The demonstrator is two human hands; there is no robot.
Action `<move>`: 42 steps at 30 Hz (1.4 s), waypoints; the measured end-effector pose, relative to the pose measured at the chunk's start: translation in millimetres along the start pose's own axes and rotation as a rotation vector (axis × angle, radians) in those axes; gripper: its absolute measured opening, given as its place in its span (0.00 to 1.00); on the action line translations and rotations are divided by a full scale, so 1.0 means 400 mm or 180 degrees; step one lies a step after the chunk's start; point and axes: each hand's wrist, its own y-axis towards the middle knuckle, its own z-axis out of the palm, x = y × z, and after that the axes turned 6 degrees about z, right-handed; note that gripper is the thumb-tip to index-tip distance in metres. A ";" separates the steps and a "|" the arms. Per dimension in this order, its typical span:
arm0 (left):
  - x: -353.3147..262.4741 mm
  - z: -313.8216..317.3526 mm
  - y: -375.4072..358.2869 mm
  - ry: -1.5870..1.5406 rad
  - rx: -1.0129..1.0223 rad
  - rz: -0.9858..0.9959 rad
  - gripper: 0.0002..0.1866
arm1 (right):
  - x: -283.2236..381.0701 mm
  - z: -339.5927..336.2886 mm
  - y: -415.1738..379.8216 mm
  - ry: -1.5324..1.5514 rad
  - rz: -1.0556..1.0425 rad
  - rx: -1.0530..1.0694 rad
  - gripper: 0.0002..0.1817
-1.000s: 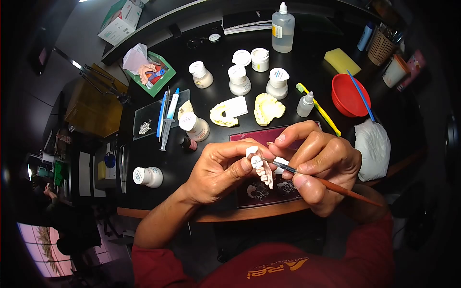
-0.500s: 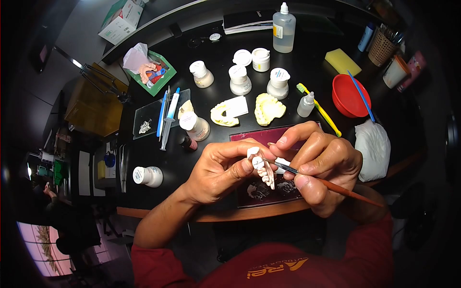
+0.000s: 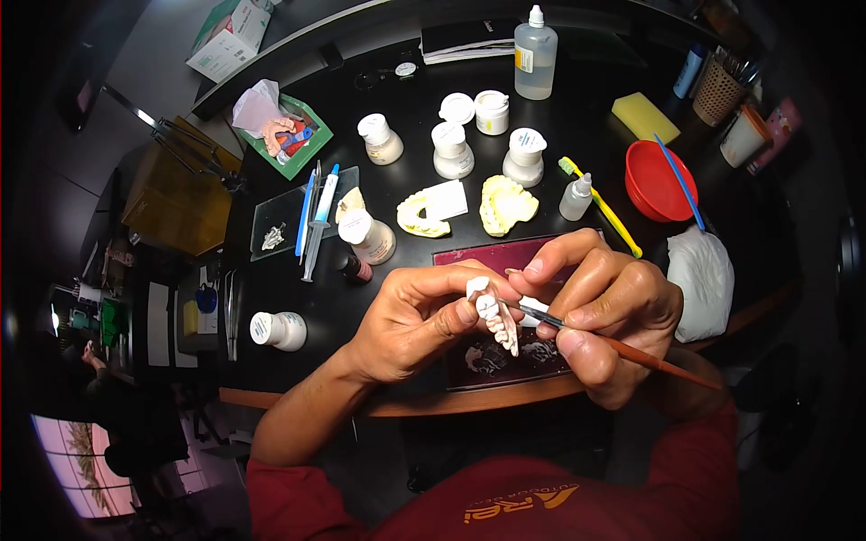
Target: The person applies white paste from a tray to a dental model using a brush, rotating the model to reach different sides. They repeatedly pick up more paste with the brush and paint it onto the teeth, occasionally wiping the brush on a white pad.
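Near the table's front edge, my left hand [image 3: 410, 320] pinches a small white dental piece [image 3: 492, 317] with a row of tooth shapes, between thumb and fingers. My right hand [image 3: 609, 311] holds a thin brush [image 3: 631, 353] with a reddish-brown handle and dark ferrule. Its tip is at the side of the dental piece; whether it touches cannot be told. A white item [image 3: 534, 313], partly hidden, shows behind the ferrule. Beneath both hands lies a dark red slab [image 3: 469, 257] with whitish smears.
Behind my hands are yellowish dental casts [image 3: 507, 206], several white-lidded jars [image 3: 452, 151], a dropper bottle [image 3: 575, 198] and a yellow toothbrush [image 3: 613, 221]. To the right are a red bowl [image 3: 651, 185] and white cloth [image 3: 702, 284]; to the left, a syringe [image 3: 317, 230] and green box [image 3: 302, 158].
The dental piece is turned very slightly in my left hand. Both hands keep nearly the same place and hold; the whole view has shifted slightly.
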 end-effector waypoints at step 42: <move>-0.009 0.001 0.000 0.0048 -0.0001 -0.0174 0.18 | 0.008 0.007 -0.005 0.0414 0.0494 -0.0230 0.13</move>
